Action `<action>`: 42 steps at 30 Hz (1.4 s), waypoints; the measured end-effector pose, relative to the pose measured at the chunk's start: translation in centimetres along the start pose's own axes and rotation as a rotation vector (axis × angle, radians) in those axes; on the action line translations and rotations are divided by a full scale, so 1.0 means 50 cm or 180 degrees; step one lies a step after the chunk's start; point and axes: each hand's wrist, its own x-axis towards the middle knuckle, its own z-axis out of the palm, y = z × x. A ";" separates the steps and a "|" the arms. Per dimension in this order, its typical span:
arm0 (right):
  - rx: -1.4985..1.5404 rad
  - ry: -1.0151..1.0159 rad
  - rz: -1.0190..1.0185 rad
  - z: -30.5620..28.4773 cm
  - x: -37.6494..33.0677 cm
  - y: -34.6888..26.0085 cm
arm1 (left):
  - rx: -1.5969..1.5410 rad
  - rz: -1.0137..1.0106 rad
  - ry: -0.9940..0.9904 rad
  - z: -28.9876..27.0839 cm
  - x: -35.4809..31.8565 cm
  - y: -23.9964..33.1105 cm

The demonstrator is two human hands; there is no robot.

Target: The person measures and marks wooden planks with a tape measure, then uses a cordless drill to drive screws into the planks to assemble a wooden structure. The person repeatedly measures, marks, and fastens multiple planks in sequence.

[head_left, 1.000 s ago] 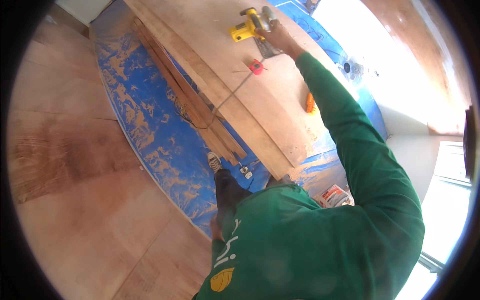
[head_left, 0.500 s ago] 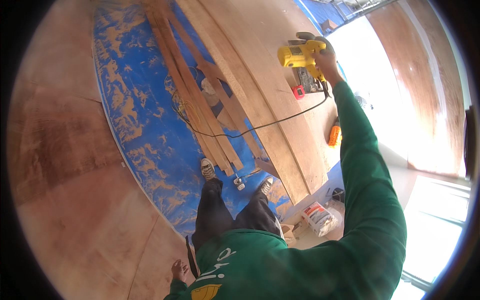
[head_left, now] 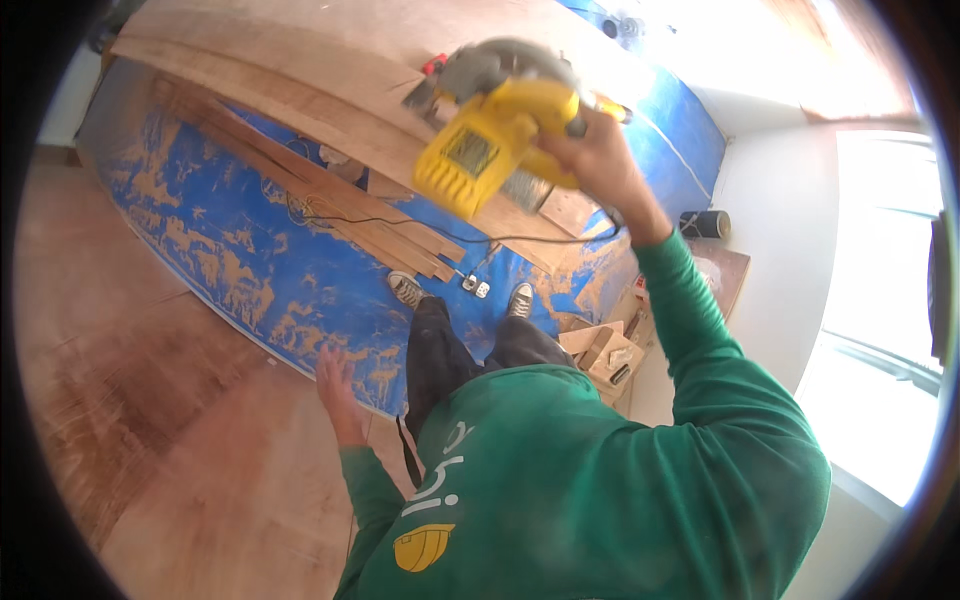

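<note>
My right hand grips the rear handle of a yellow circular saw, lifted in front of me above the boards. The saw's grey blade guard faces away, and its yellow motor housing points to the left. A dark power cord trails from the saw toward the long timber strips on the floor. Low at my left side, my left hand hangs with its fingers apart and nothing in them. A wide wooden sheet lies beyond the strips, partly hidden by the saw.
Sawdust-strewn blue sheeting covers the floor around my shoes. A white socket block sits between my feet. To the right are a cardboard box, a dark cylinder and a white wall. Something red rests behind the saw.
My right hand has brought the saw closer and to the left, turning it. My left hand has risen into fuller view with fingers spread. The whole view has swung to the right.
</note>
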 end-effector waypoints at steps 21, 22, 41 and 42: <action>0.0192 -0.0195 0.1431 -0.184 -0.703 0.296 | 0.1754 -0.0295 -0.1552 0.538 -0.171 -0.017; 0.0137 -0.0124 0.1548 -0.182 -0.711 0.295 | 0.1835 -0.0259 -0.1593 0.546 -0.158 -0.014; 0.0668 -0.0142 -0.0045 -0.232 -0.681 0.393 | 0.1162 0.0059 -0.0641 0.382 -0.255 -0.296; 0.0511 -0.0103 -0.0083 -0.227 -0.647 0.397 | 0.1016 0.0126 -0.0415 0.321 -0.272 -0.345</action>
